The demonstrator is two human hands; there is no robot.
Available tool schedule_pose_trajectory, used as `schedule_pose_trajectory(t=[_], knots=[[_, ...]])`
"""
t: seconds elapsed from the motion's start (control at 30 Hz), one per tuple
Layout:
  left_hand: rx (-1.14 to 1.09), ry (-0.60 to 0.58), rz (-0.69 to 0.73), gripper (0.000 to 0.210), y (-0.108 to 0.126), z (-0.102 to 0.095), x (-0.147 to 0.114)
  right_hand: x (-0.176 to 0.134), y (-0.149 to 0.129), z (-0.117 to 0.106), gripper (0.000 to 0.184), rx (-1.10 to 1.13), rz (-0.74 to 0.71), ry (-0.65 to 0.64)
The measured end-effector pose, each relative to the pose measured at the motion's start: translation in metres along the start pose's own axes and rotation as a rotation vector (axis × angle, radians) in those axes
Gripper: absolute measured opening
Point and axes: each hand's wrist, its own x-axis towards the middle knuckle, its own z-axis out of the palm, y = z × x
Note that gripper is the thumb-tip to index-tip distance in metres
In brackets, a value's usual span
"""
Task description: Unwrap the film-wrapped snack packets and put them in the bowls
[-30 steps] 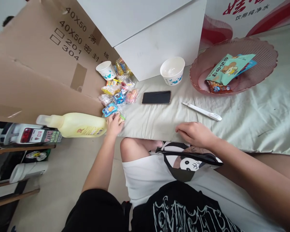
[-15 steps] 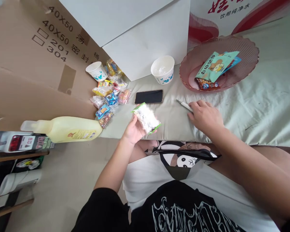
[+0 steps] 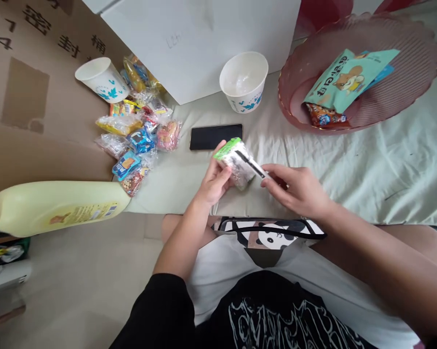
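My left hand [image 3: 214, 182] is closed on a small clear packet [image 3: 240, 172] with green ends and whitish contents, held above the cloth. In my right hand [image 3: 294, 186] is a slim white utility knife [image 3: 256, 168] with a black slot. Its front end lies over the packet's upper face; I cannot tell whether it touches, or whether a blade is out. Just beyond the packet lies a dark phone [image 3: 216, 137].
Wrapped snacks [image 3: 140, 140] pile at the left, beside a tilted paper cup [image 3: 104, 82] and a yellow bottle [image 3: 61, 206]. Another paper cup [image 3: 244, 87] stands behind the phone. A pink bowl [image 3: 414, 72] holds snack bags at the right. Boxes stand along the back.
My right hand has picked the utility knife up off the cloth and brought it left to the packet. My left hand has turned the packet. The view has moved closer.
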Motion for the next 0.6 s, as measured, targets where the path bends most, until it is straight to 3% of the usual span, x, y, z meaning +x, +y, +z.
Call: schedule_pose_trajectory(t=[0.1,0.2,0.33,0.4,0.47,0.53,0.6], knots=[[-0.032,-0.031,0.053,0.081,0.004,-0.003,0.007,-0.002,0.001,0.011,0.037,-0.19,-0.042,0.017],[-0.097,0.036,0.126,0.075,0.021,-0.016,0.018,-0.005,0.005,0.012,0.033,-0.341,-0.072,0.028],[-0.043,0.077,0.203,0.066,0.033,-0.036,0.022,-0.003,0.016,0.0,0.027,-0.516,0.012,0.209],[0.114,0.018,0.266,0.062,0.025,-0.038,0.017,0.0,0.023,-0.007,0.024,-0.6,0.074,0.298],[0.359,-0.12,0.349,0.058,0.012,-0.033,0.011,0.003,0.029,-0.012,0.022,-0.637,0.066,0.355],[0.595,-0.222,0.494,0.051,0.001,-0.027,0.007,0.006,0.03,-0.013,0.019,-0.608,-0.031,0.399],[0.754,-0.169,0.655,0.049,-0.002,-0.025,0.007,0.007,0.026,-0.009,0.019,-0.509,-0.161,0.4]])
